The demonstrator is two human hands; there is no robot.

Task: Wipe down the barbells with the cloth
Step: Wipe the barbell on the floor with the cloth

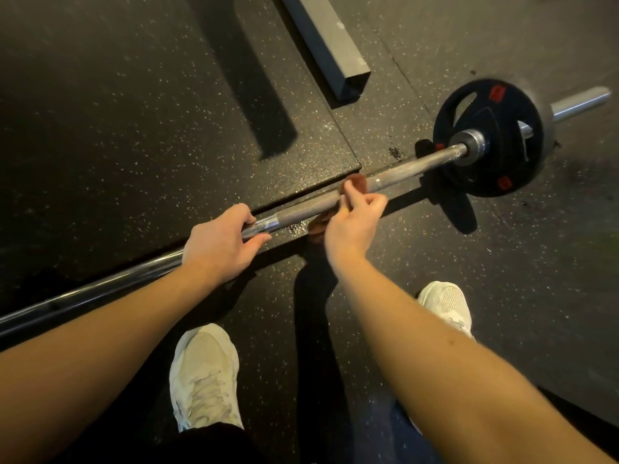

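Barbell (pixel 303 205) clasped by the left hand (pixel 217 246); the right hand (pixel 351 227) pinches the cloth (pixel 359 181) onto it.

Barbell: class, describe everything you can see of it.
The barbell is a long grey steel bar running slantwise from lower left to upper right, above the speckled rubber floor. Its middle is knurled, with smooth shiny bands. A black weight plate with red marks sits near the right end, the bare sleeve poking out beyond. The left hand grips the bar; the right hand pinches a brown cloth draped over it.
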